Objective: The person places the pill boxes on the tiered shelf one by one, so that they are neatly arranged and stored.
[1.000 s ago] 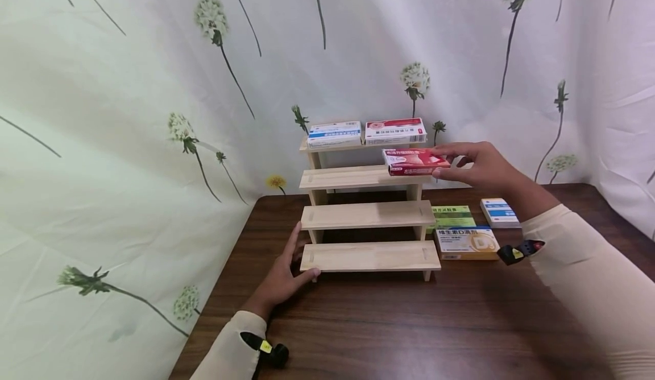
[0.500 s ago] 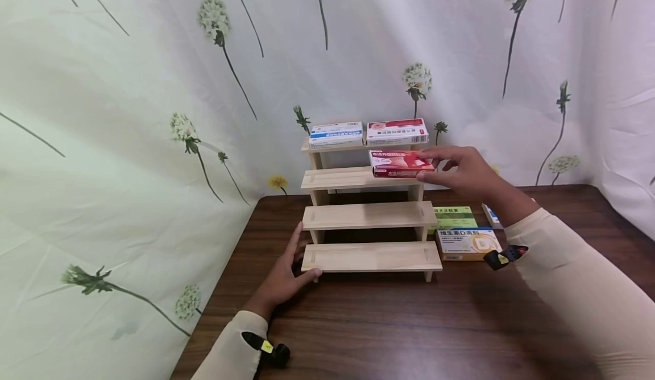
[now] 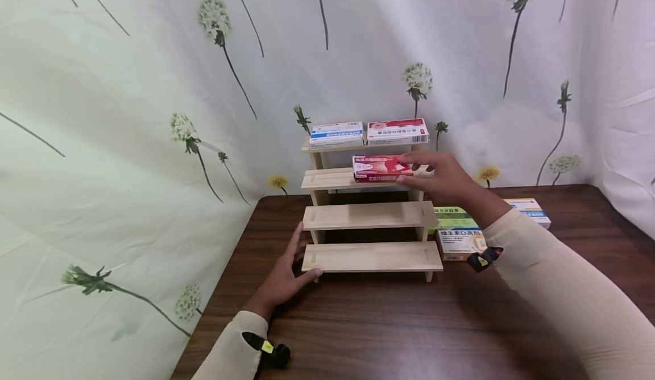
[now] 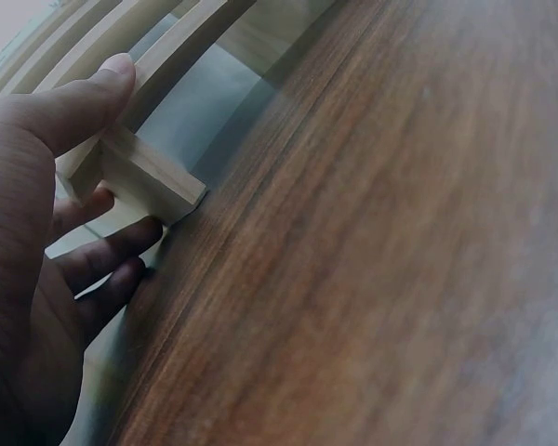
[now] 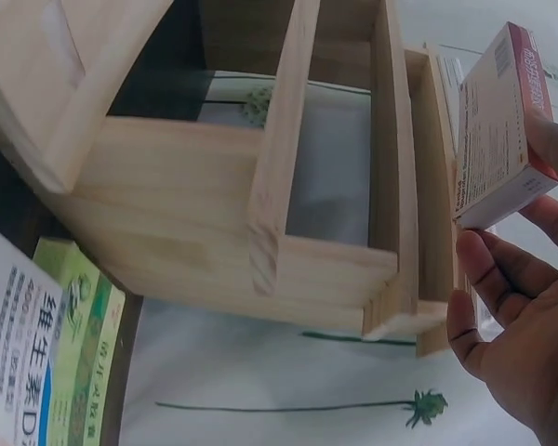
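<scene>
The right hand point(image 3: 440, 182) pinched the right end of a flat red-and-white cardboard box point(image 3: 378, 168) between thumb and fingers, at the second-highest step of a pale wooden four-step stand point(image 3: 368, 215); whether box and step touched could not be told. The left hand point(image 3: 281, 280), thumb and forefinger spread wide, touched the stand's lower left end on the dark brown wooden counter point(image 3: 384, 323).

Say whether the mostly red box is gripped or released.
Gripped: the right hand pinches the red box by its right end in the head view. Contact with the shelf beneath: cannot tell.
</scene>
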Demonstrator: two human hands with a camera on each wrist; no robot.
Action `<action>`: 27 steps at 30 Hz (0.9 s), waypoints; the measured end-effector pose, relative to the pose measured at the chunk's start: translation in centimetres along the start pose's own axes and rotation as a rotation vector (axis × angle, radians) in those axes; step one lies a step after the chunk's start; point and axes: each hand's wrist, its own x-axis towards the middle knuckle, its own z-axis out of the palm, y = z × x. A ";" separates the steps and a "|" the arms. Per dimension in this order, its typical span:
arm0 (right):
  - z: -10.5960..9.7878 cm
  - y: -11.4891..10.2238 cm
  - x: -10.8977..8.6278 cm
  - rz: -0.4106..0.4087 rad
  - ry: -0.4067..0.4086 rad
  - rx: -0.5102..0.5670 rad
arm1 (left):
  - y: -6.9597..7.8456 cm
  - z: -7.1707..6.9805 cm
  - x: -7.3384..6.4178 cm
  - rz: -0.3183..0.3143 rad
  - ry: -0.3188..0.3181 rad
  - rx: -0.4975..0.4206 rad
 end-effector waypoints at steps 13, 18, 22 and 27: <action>2.6 -1.2 1.5 -0.016 -0.011 -0.006 | 0.3 0.0 0.0 -0.014 -0.004 -0.012; 3.6 -1.7 2.1 -0.032 -0.008 -0.066 | 0.3 0.0 0.1 -0.020 -0.002 -0.014; 4.5 -2.0 2.6 -0.029 -0.011 -0.122 | 0.2 0.0 0.0 -0.024 -0.006 -0.011; 5.6 -2.3 3.1 -0.077 0.001 -0.211 | 0.2 0.0 0.0 -0.031 -0.007 -0.014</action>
